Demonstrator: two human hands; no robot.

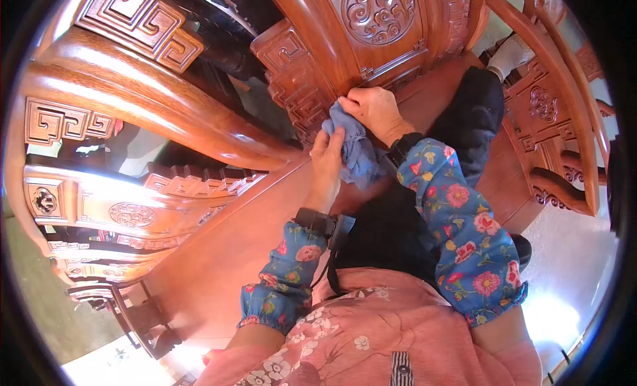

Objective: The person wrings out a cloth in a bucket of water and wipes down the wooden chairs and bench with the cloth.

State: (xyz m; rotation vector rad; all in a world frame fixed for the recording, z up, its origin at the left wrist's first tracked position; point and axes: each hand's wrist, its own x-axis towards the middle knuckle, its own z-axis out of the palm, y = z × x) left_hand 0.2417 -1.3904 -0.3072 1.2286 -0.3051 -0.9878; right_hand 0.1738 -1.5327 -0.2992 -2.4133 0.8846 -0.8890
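Observation:
A crumpled blue cloth (358, 152) is bunched between my two hands, close to the stepped carved edge of a wooden backrest (292, 74). My left hand (325, 162) is closed on the cloth's left side, its thumb lying over the fabric. At the top of the cloth, my right hand (377, 111) grips it with bent fingers, right beside the reddish-brown carved wood. The lower end of the cloth hangs loose over the wooden seat. Whether the cloth touches the backrest I cannot tell.
Glossy carved wooden furniture surrounds me. A thick curved wooden piece (146, 107) runs on the left, and a carved chair (547, 114) stands at the right. My legs in black trousers (391, 233) rest on the broad wooden seat (219, 273).

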